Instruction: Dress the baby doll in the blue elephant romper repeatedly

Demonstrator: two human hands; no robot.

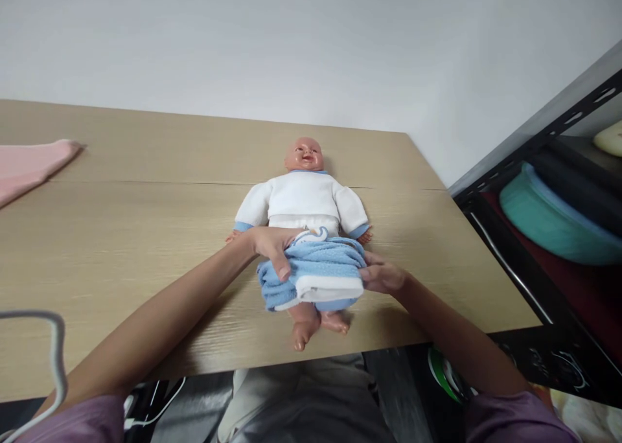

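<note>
Left hand [273,247] and right hand [381,276] both grip the bunched blue baby trousers [315,271] at the hips of a baby doll [304,200], which lies face-up on the desk [121,223].

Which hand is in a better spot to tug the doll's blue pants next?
Probably the left. The left hand grips the bunched blue pants with its thumb over the cloth; the right hand seems only to rest against their side edge.
</note>
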